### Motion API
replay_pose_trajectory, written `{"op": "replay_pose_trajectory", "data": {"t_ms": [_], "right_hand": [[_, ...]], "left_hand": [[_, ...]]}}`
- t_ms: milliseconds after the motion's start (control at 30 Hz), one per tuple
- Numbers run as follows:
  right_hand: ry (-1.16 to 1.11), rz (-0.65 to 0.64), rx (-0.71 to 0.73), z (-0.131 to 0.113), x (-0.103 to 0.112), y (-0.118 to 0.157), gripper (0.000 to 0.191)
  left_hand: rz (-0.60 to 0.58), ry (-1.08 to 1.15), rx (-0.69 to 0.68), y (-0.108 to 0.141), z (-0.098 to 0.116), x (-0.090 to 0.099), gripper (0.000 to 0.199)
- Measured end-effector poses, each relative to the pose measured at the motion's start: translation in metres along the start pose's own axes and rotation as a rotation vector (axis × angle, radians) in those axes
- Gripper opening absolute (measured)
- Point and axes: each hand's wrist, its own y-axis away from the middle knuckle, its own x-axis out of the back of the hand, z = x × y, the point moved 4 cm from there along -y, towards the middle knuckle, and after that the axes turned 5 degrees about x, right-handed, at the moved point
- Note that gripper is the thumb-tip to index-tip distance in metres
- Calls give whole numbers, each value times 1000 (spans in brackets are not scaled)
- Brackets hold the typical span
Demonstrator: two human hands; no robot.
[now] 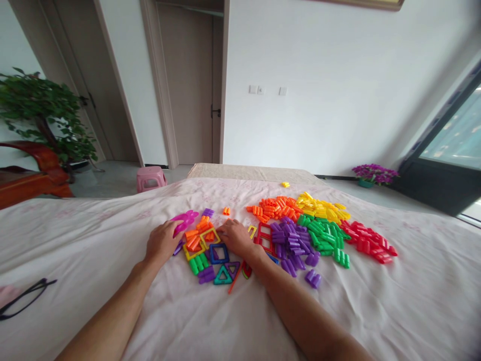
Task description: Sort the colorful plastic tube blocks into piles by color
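My left hand point(161, 243) rests at the left edge of a small mixed pile, against a bright pink flower-shaped piece point(186, 219). Its fingertips are partly hidden, so a grip on that piece cannot be made out. On the pile's other side lies my right hand point(236, 237), fingers apart and reaching left beside a yellow square frame point(209, 237). Between the hands are orange tube blocks point(193, 240), green tube blocks point(198, 263), a blue square frame point(219, 253), a teal triangle frame point(223, 276) and a purple triangle frame point(233, 269).
Right of my hands lie sorted heaps of orange point(278, 207), yellow point(321, 206), purple point(293, 240), green point(326, 233) and red blocks point(370, 242). Red square frames point(265, 235) touch the purple heap. Black glasses point(28, 298) lie left on the wrinkled bedsheet point(93, 235).
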Motion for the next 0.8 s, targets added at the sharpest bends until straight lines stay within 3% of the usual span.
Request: {"op": "replay_pose_trajectory", "data": {"t_ms": [167, 300, 433, 800], "right_hand": [[-97, 56, -6, 2, 0, 0, 28], [-159, 80, 125, -7, -4, -3, 37], [-127, 39, 201, -16, -12, -8, 34], [-59, 80, 156, -18, -5, -9, 18]], "left_hand": [[3, -7, -4, -1, -2, -3, 35], [6, -18, -2, -1, -2, -3, 35], [4, -5, 1, -1, -1, -2, 34], [17, -4, -8, -1, -3, -4, 35]]}}
